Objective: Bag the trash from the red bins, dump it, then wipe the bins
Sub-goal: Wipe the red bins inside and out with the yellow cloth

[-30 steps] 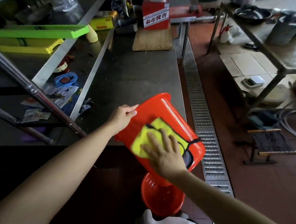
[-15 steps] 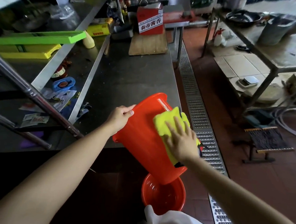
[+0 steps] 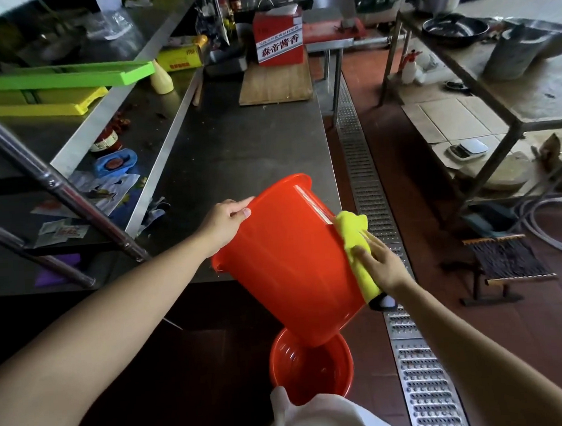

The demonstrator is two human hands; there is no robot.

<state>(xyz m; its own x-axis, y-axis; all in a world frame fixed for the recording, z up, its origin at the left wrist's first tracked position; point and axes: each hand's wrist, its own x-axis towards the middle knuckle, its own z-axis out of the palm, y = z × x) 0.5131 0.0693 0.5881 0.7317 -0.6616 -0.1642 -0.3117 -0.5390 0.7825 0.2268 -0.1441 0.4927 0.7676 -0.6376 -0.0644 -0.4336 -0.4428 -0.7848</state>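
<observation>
A red bin [image 3: 286,265] hangs tilted in the air beside the steel counter, its mouth turned away from me toward the upper left. My left hand [image 3: 225,221] grips its rim at the left. My right hand [image 3: 381,264] lies flat on a yellow cloth [image 3: 354,237], pressing it against the bin's right outer wall. A second red bin [image 3: 312,365] stands upright on the floor just below the first. A white bag [image 3: 315,420] bulges at the bottom edge, in front of that bin.
The steel counter [image 3: 235,149] runs ahead on the left, with a wooden board [image 3: 275,83] and a red carton [image 3: 279,41] at its far end. A metal floor drain [image 3: 402,304] runs along the right of the bins. A metal rack [image 3: 498,104] stands at the right.
My right hand slid the yellow cloth from the near face of the bin round to its right side. My left hand kept its grip on the rim while the bin turned a little.
</observation>
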